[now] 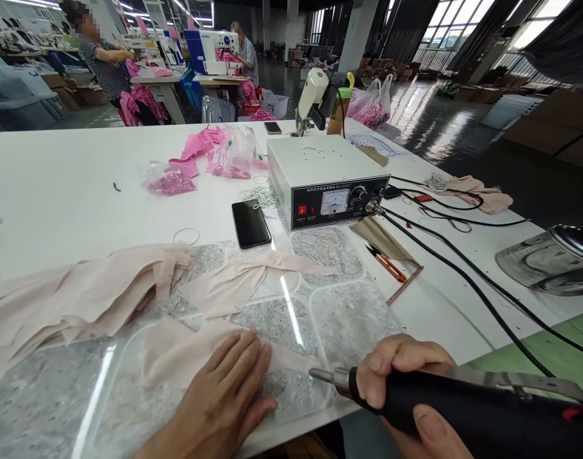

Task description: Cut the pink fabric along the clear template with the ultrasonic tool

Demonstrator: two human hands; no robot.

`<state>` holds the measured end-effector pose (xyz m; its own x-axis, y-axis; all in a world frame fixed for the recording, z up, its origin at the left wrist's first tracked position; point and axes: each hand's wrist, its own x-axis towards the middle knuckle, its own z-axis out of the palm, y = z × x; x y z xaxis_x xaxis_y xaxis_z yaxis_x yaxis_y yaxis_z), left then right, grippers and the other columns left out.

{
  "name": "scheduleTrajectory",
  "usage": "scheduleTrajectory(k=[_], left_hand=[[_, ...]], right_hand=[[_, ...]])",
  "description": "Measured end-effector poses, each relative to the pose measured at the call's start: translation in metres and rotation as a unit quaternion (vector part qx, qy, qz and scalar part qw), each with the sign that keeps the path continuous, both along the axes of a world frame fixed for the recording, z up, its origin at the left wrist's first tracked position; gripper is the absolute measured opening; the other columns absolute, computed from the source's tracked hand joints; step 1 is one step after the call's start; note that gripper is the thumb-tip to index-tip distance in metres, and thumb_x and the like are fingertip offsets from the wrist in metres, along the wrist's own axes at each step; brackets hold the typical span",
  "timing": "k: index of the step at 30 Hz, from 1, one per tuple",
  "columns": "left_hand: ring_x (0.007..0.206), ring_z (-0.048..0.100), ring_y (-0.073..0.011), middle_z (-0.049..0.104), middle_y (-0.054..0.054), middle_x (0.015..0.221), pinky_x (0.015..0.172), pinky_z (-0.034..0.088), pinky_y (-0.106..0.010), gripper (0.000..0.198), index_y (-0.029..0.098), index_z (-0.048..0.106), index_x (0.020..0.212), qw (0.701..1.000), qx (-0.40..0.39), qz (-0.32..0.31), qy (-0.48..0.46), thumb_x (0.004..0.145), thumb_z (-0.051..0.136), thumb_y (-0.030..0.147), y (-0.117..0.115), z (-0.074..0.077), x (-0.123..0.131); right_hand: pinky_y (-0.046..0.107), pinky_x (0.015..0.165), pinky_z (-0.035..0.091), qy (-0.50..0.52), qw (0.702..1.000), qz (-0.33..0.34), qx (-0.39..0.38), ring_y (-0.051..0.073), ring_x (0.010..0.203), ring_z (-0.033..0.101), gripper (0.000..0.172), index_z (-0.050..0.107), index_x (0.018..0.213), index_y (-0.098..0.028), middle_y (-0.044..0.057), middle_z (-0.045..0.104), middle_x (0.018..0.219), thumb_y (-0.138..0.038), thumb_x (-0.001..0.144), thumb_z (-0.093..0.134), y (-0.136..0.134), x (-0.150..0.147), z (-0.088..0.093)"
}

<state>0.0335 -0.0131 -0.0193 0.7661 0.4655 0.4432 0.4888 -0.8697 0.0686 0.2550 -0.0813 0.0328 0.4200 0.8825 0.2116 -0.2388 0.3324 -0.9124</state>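
Observation:
My left hand (pixel 224 395) lies flat, fingers stretched, pressing a pale pink fabric piece (pixel 176 350) onto the clear patterned mat (pixel 353 312). In my right hand (pixel 406 376) is a black handheld ultrasonic welding gun (pixel 487 408) with a metal tip. That tip is at the narrow right end of the fabric; whether it touches cannot be told. Just beyond lies a second pale pink fabric piece (pixel 243 277). A layered stack of similar fabric (pixel 81 293) spreads at the left. Behind the mat stands a white ultrasonic welder box (pixel 339 191) with a dial and a red switch.
A black phone (pixel 251 224) and orange thread snips (pixel 387 262) lie near the box. Black cables (pixel 463 274) run down the right side, beside a shiny metal container (pixel 549 261). Pink pieces in clear bags (pixel 229 153) sit farther back. Two people work at machines beyond the table.

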Motion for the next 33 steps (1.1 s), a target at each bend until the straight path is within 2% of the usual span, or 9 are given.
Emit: scheduleTrajectory(k=[5,20,29,33], left_hand=[[0.118,0.057,-0.0309,0.064,-0.017,0.121,0.093,0.054,-0.041,0.037,0.004,0.059,0.125,0.999,-0.007,-0.026,0.042,0.104,0.037,0.027,0.002,0.006,-0.003],[0.113,0.061,-0.0277,0.067,-0.015,0.115,0.095,0.054,-0.039,0.031,0.005,0.062,0.122,0.997,-0.013,-0.068,0.046,0.102,0.044,0.021,0.005,0.014,-0.004],[0.118,0.058,-0.0269,0.066,-0.010,0.117,0.094,0.051,-0.038,0.039,0.014,0.057,0.133,0.996,0.016,-0.056,0.065,0.106,0.032,0.029,0.008,0.016,-0.006],[0.115,0.058,-0.0282,0.065,-0.011,0.108,0.092,0.052,-0.039,0.040,0.017,0.057,0.133,0.998,0.005,-0.026,0.054,0.106,0.032,0.034,0.004,0.015,0.000]], right_hand=[[0.030,0.058,0.050,-0.004,1.000,0.010,-0.009,0.014,0.063,0.055,0.014,0.055,0.097,-0.027,0.002,0.051,0.082,-0.037,0.088,0.055,-0.001,0.002,0.000],[0.032,0.060,0.051,-0.017,0.999,0.023,-0.018,0.015,0.064,0.056,0.016,0.054,0.098,-0.027,0.001,0.051,0.081,-0.040,0.088,0.055,-0.003,0.009,0.000],[0.030,0.060,0.050,-0.028,0.999,0.015,-0.014,0.014,0.064,0.055,0.015,0.055,0.097,-0.028,0.001,0.051,0.082,-0.041,0.089,0.055,-0.003,0.007,0.004],[0.030,0.057,0.050,-0.047,0.998,0.048,0.009,0.016,0.065,0.056,0.014,0.054,0.099,-0.028,0.002,0.053,0.080,-0.038,0.091,0.054,-0.003,0.011,0.001]])
